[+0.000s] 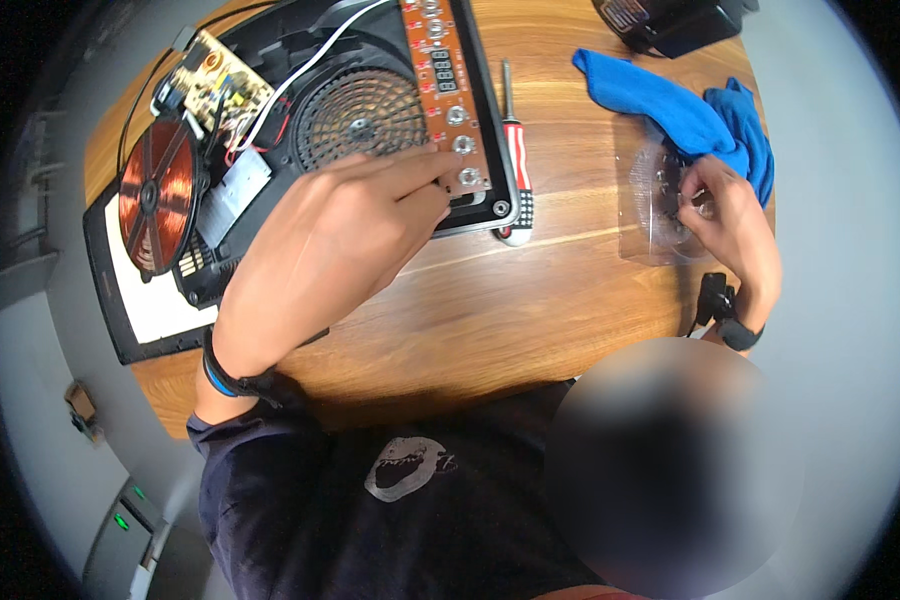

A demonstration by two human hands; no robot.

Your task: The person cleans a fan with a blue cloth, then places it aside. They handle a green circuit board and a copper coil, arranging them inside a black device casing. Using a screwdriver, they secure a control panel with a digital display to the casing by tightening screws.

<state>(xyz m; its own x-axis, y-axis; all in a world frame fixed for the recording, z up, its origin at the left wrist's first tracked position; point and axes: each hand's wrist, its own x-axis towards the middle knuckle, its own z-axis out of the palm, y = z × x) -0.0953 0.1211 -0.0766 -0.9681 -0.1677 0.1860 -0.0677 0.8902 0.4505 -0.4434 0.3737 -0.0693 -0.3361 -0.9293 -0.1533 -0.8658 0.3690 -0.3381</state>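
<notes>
My left hand reaches over the black appliance housing. Its fingers are closed at the lower end of a long orange-brown circuit board, which carries round buttons and a digit display. At the right, my right hand pinches thumb and fingers together over a clear plastic tray. Whatever small thing may be between those fingertips is hidden. Small dark bits lie in the tray. Left of my left hand are a copper coil on a round holder and a tan circuit board with wires.
A screwdriver with a red, white and blue handle lies beside the housing on the wooden table. Behind the tray is a crumpled blue cloth. A black object stands at the far right edge. A white cable crosses the housing.
</notes>
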